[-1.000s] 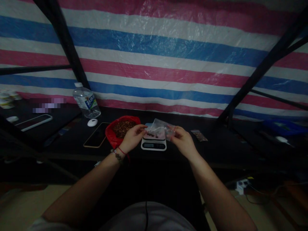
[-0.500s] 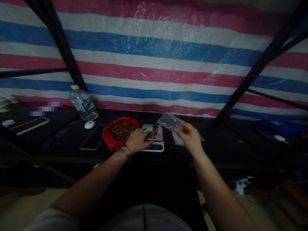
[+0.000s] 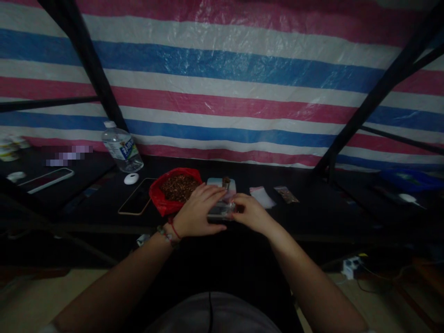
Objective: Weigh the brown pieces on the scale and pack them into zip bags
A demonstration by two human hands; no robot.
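The person's left hand spreads open over the front left corner of a small scale, fingers stretched out flat and thumb well apart from them. The right hand comes in from the other side, thumb and fingertips pinching a clear bag that lies across the front of the scale. The light is dim here, so I can't be sure whether the left fingers touch that bag too. Toward the scale's back edge stands a small cup with brown bits in it.

The scale sits near the front edge of a black table. Just left of it, partly behind the left hand, a red bag gapes around a heap of brown bits. Beyond that lie a dark-screened phone, a white oval case and, by the back edge, an upright plastic bottle. To the right of the scale lie a few flat bags and a filled packet. A striped sheet hangs behind the back edge.
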